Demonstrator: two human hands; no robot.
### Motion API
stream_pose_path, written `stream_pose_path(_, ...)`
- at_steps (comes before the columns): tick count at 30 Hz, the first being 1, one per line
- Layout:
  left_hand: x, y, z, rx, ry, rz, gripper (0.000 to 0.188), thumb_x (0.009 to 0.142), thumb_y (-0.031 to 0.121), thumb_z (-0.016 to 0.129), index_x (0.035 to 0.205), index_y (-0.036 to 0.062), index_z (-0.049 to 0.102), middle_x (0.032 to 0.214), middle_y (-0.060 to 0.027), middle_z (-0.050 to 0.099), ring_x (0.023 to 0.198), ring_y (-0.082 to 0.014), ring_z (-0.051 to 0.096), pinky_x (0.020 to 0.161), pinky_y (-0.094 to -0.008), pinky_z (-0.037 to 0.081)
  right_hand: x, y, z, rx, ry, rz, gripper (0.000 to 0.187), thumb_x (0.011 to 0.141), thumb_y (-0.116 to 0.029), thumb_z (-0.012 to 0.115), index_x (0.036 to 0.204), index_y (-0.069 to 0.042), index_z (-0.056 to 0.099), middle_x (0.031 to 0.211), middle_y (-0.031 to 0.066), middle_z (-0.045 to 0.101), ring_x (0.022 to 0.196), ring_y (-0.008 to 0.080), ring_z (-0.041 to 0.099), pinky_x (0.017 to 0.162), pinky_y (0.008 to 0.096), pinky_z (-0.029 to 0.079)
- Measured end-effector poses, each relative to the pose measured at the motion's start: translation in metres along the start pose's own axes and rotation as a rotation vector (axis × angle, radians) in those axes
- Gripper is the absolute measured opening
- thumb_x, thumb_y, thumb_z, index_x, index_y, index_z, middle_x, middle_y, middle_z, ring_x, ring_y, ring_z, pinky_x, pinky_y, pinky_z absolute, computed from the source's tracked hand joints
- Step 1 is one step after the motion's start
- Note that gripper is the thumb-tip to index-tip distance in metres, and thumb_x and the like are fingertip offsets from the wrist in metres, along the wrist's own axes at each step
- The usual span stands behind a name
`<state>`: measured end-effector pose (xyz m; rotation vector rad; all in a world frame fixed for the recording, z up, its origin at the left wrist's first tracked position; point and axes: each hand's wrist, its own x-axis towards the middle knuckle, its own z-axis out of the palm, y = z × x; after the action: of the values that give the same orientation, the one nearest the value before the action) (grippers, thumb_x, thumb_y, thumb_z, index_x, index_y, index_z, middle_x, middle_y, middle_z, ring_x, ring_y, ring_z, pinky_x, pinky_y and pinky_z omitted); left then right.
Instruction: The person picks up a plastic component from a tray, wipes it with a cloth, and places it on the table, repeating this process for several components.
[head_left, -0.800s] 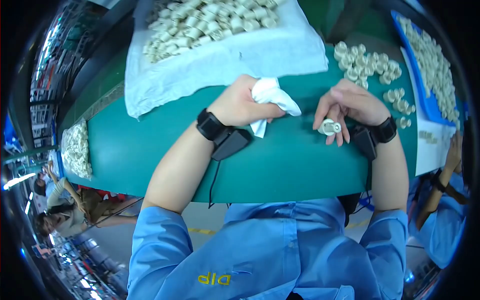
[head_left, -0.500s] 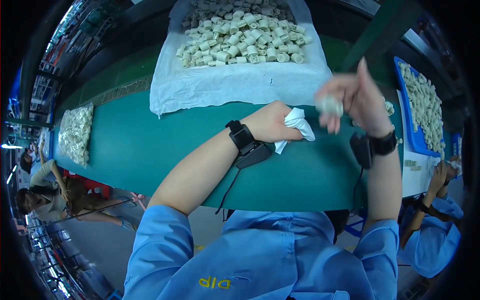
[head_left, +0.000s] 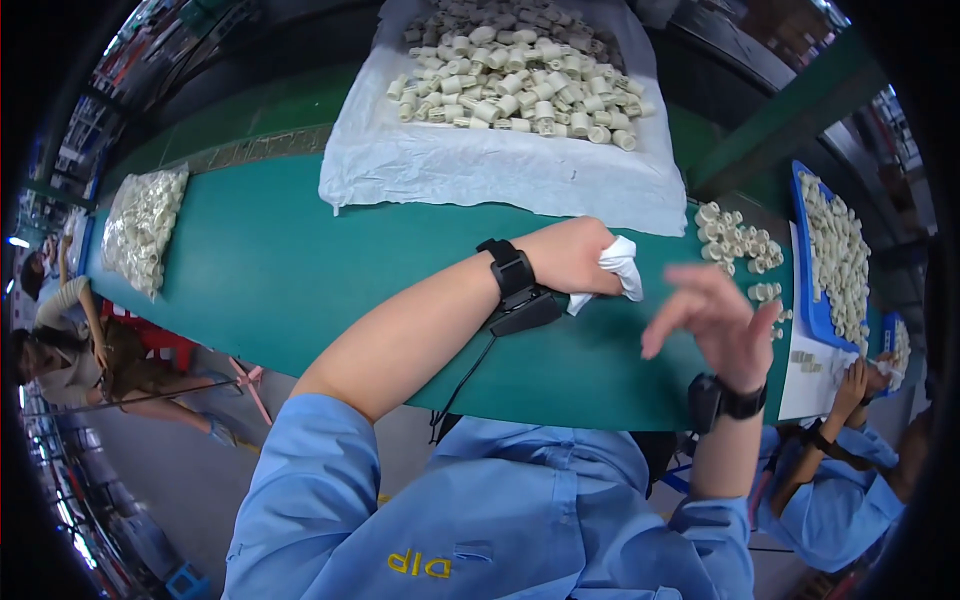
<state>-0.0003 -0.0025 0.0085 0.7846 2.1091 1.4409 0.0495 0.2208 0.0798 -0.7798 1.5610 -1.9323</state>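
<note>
My left hand (head_left: 572,256) is closed around a crumpled white cloth (head_left: 622,268), whose ends stick out past the fingers above the green table. To its right my right hand (head_left: 722,335) hovers with fingers spread, slightly smeared by motion, and no object shows in it. Just beyond that hand stands a group of loose cream plastic cylindrical parts (head_left: 735,240) on the table. Several smaller pieces near my right thumb are partly hidden by it. A large heap of the same cream parts (head_left: 530,85) lies at the far side on a white cloth sheet (head_left: 500,170).
On the green table (head_left: 260,260), a clear bag of cream parts (head_left: 145,230) lies at the left. A blue tray (head_left: 808,255) full of parts stands at the right. A co-worker (head_left: 840,490) in blue works beside it; another person (head_left: 85,350) sits at the far left.
My right hand has let go of a cream part, moved down toward me and opened. The view has shifted, showing the group of parts at the right. My left hand still grips the white cloth.
</note>
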Motion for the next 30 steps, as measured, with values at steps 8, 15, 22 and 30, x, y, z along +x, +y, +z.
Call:
stream_pose_path(8,0.004,0.000,0.004,-0.016,0.002,0.073,0.019,0.075,0.019,0.066,0.088,0.0048,0.068,0.069,-0.0063,0.066,0.062,-0.0127,0.061,0.059,-0.0281,0.047,-0.103,0.027,0.000,-0.063,0.395,0.040,0.076,0.093,-0.062,0.028,0.104,0.008,0.056,0.077,0.0164,0.063,0.068,0.0217,0.062,0.065,0.0309,0.049)
stream_pose_path(15,-0.001,0.005,0.005,-0.116,-0.038,-0.072,0.015,0.076,0.006,0.068,0.090,0.0030,0.068,0.074,-0.0009,0.065,0.064,-0.0069,0.058,0.057,-0.0242,0.046,-0.136,0.025,-0.019,-0.146,0.612,0.028,0.044,0.099,-0.034,0.038,0.097,0.006,0.057,0.071,0.0129,0.061,0.060,0.0191,0.061,0.059,0.0278,0.049)
stream_pose_path(22,0.004,0.001,0.009,-0.046,0.089,-0.054,0.011,0.075,0.004,0.065,0.086,0.0013,0.065,0.071,-0.0003,0.063,0.062,-0.0069,0.056,0.055,-0.0229,0.044,-0.173,0.016,-0.048,-0.212,0.946,0.020,0.033,0.099,-0.023,0.039,0.097,0.004,0.057,0.067,0.0103,0.060,0.056,0.0159,0.059,0.054,0.0249,0.048)
stream_pose_path(30,0.004,0.005,0.011,-0.092,0.073,-0.080,0.010,0.075,0.004,0.064,0.084,0.0013,0.065,0.067,0.0007,0.060,0.057,-0.0060,0.053,0.052,-0.0219,0.041,-0.214,0.027,-0.118,-0.359,1.384,0.150,0.034,0.094,-0.031,0.050,0.091,0.002,0.057,0.063,0.0073,0.058,0.048,0.0150,0.058,0.041,0.0234,0.047)
